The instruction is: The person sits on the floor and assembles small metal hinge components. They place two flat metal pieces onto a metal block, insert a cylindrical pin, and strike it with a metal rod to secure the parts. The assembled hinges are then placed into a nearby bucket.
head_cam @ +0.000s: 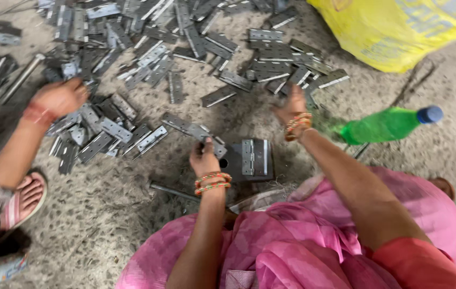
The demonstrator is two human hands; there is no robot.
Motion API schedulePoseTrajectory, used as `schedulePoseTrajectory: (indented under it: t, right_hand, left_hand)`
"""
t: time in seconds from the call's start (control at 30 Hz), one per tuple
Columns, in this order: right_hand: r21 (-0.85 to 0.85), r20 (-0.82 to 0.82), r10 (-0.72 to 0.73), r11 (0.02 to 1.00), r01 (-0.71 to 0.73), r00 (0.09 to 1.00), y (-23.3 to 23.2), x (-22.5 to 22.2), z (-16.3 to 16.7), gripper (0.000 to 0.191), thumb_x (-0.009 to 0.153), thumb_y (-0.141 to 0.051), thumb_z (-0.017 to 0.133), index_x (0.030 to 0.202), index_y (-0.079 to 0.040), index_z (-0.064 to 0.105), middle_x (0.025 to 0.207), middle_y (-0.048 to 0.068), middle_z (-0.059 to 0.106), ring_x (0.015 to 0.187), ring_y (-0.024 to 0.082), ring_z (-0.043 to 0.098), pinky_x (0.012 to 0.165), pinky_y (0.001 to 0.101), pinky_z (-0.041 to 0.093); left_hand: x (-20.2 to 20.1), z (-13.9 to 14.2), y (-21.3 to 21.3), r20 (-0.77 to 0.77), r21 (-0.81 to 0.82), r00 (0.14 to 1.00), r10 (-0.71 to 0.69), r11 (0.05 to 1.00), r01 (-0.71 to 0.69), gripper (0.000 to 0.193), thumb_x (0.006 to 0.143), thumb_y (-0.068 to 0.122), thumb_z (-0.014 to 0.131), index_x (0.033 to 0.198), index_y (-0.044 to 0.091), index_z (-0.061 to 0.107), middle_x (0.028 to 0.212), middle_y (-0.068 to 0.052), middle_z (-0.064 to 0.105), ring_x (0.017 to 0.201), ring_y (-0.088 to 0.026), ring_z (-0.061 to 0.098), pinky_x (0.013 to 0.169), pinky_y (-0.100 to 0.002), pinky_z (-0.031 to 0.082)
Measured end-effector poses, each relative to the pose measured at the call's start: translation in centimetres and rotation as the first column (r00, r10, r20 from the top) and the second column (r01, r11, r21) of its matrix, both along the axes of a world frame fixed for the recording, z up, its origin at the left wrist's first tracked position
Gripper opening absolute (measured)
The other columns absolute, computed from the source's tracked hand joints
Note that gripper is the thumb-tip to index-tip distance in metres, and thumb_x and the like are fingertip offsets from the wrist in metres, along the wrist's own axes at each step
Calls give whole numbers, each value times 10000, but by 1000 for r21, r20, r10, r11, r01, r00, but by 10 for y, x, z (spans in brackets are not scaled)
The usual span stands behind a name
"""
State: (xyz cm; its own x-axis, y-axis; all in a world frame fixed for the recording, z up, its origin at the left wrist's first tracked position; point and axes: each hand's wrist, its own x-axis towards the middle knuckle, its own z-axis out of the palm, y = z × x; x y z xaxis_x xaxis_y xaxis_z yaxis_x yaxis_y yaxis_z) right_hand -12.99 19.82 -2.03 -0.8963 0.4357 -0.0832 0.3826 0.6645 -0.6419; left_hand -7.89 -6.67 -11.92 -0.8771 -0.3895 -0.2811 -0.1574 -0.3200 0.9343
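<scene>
Nearest the camera lies the pink draped cloth (292,241) over the person's lap, and above it both forearms reach out over the speckled concrete floor (110,208). The left hand (204,158) is curled closed on the end of a flat grey metal hinge (190,128); its long axis runs from the upper left down to the right, toward a dark square metal block (249,159) that rests on the floor just beside the hand, with an opened hinge lying on top. The right hand (292,104) hangs at the near edge of the loose pile of grey hinges (185,43); motion blur hides whether its fingers are closed on anything, so I cannot tell. A green plastic bottle with a blue cap (388,124) lies on its side near that wrist and could roll if the arm brushes it. Another person's hand (59,97) rests on hinges toward the left edge of the floor; sharp hinge edges could nick fingers, and two hands rummaging in one heap may collide.
</scene>
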Motion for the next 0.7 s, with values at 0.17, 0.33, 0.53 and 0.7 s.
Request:
schedulePoseTrajectory:
  t: [0.17, 0.33, 0.53, 0.7]
  right_hand:
    - [321, 154, -109, 945, 54, 982, 44, -15, 2, 1380, 558, -517, 1005, 1596, -87, 204, 1620, 199, 290, 1501, 392, 279, 1232, 520, 286]
    - [342, 305, -104, 940, -7, 947, 57, -28, 7, 1520, 495, -625, 991, 1610, -106, 97, 1668, 180, 164, 1545, 380, 136, 1218, 602, 194]
    - [359, 361, -110, 933, -29, 926, 62, -35, -5, 1485, 479, -618, 975, 1619, -136, 153, 1692, 146, 167, 1561, 342, 143, 1222, 615, 208]
    - [314, 376, -83, 948, -42, 923, 75, -30, -15, 1353, 546, -633, 955, 1597, -166, 243, 1666, 170, 226, 1561, 348, 172, 1211, 606, 225]
  left_hand:
    - [6, -9, 13, 24, -45, 997, -74, 996, 75, 146, 939, 137, 725, 886, 9, 680, 780, 25, 648, 665, -58, 513, 600, -274, 431]
    - [9, -7, 18, 42, -79, 996, -85, 993, 88, 137, 932, 128, 736, 882, 13, 679, 754, 35, 626, 664, -54, 488, 590, -261, 401]
    - [10, -1, 20, 33, -109, 993, -118, 987, 120, 132, 923, 113, 741, 891, 9, 667, 762, 44, 631, 672, -50, 506, 592, -253, 407]
    - [13, 8, 22, 51, -140, 987, -150, 978, 156, 149, 945, 117, 738, 908, -9, 668, 762, 28, 610, 674, -56, 480, 581, -267, 386]
